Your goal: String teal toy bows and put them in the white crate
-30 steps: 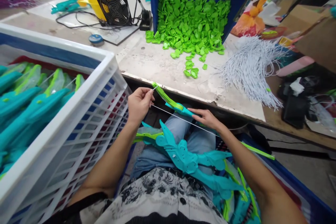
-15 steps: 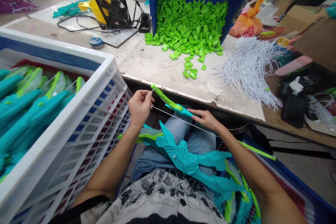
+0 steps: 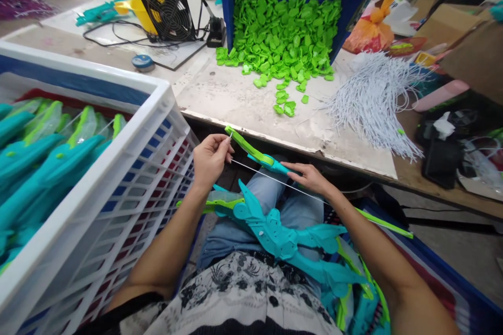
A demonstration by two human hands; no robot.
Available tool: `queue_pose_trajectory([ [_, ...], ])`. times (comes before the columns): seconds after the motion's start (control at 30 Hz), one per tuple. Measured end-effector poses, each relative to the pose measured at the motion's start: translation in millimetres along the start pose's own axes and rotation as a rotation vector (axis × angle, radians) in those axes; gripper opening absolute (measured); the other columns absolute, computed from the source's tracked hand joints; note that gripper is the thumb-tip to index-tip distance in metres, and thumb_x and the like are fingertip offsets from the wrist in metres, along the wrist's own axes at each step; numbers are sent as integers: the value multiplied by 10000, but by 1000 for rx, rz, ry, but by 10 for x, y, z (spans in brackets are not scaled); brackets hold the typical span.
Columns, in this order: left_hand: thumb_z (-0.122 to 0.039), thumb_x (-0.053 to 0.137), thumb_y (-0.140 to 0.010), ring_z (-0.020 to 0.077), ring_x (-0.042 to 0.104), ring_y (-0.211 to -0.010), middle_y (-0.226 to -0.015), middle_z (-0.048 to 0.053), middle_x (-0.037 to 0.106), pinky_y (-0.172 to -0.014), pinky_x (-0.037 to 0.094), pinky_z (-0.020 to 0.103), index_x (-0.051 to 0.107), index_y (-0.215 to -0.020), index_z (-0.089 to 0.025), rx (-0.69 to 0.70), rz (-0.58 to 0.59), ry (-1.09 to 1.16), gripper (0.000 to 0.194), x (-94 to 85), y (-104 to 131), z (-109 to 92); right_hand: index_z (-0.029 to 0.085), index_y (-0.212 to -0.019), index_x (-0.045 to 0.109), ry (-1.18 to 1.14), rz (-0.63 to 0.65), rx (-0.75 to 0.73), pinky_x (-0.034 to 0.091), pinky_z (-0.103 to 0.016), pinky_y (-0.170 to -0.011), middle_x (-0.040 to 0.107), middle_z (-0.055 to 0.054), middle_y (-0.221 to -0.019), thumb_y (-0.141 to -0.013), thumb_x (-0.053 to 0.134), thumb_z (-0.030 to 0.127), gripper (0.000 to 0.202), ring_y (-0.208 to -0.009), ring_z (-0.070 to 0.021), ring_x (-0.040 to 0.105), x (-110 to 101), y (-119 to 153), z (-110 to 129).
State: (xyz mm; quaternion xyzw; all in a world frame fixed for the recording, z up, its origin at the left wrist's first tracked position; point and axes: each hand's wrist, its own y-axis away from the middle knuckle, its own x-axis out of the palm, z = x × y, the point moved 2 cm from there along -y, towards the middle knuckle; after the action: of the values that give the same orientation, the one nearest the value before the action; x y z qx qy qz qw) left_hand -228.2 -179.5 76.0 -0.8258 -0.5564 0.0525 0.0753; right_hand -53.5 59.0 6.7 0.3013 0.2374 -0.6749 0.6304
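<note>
My left hand (image 3: 211, 162) pinches a white string (image 3: 275, 180) close to the green tip of a toy bow (image 3: 255, 154). The string stretches from there down to the right, passing under my right forearm. My right hand (image 3: 310, 177) is closed on the teal part of this bow, fingers laid along it. Another teal bow piece (image 3: 275, 235) with green limbs lies across my lap. A green limb end (image 3: 387, 224) sticks out beyond my right forearm.
A white crate (image 3: 157, 115) of teal and green bows stands at the left. On the table (image 3: 220, 94) are a pile of green pieces (image 3: 286, 31), a bundle of white strings (image 3: 377, 99), a black fan (image 3: 168, 13) and an orange bag (image 3: 371, 29).
My left hand has shifted very slightly right, and the string end now stands more upright at the bow's green tip. My right hand has hardly moved.
</note>
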Motion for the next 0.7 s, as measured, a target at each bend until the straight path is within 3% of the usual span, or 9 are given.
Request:
queue_pose_trajectory([
  [0.2,-303,682,-774,75,526,-420,-614,-18,619,-465,452,193,556,-869,-159,0,11,128,214,3,-106,20,275,-1314,540,64,16,-11,537,-294,-755,685,-31,-1116,-905,482,400,431,-918,-196,659,16,16,11],
  [0.3,-293,724,-728,87,532,-404,-610,-19,633,-492,493,222,547,-995,-153,-79,120,219,350,-6,-190,27,266,-1332,522,129,22,-14,520,-289,-745,692,-48,-1022,-919,458,413,443,-853,-182,649,24,50,2],
  [0.43,-317,735,-716,89,531,-402,-601,21,643,-486,491,226,606,-910,-116,-164,187,244,308,-40,-218,28,259,-1322,533,194,14,-41,514,-302,-775,672,-57,-963,-924,453,416,435,-834,-178,637,19,70,47],
  [0.57,-314,732,-729,92,542,-417,-612,31,649,-461,460,207,619,-920,-116,-165,186,246,297,-75,-155,25,225,-1207,626,219,-204,-171,483,-362,-893,628,-96,-1071,-903,508,407,373,-1007,-221,589,-44,-165,412],
  [0.7,-319,718,-750,90,546,-431,-624,38,657,-449,435,190,616,-941,-110,-162,204,233,301,-106,-76,13,225,-1144,644,91,-350,-366,488,-342,-831,620,-77,-994,-897,538,360,301,-935,-190,580,-66,-731,1013],
])
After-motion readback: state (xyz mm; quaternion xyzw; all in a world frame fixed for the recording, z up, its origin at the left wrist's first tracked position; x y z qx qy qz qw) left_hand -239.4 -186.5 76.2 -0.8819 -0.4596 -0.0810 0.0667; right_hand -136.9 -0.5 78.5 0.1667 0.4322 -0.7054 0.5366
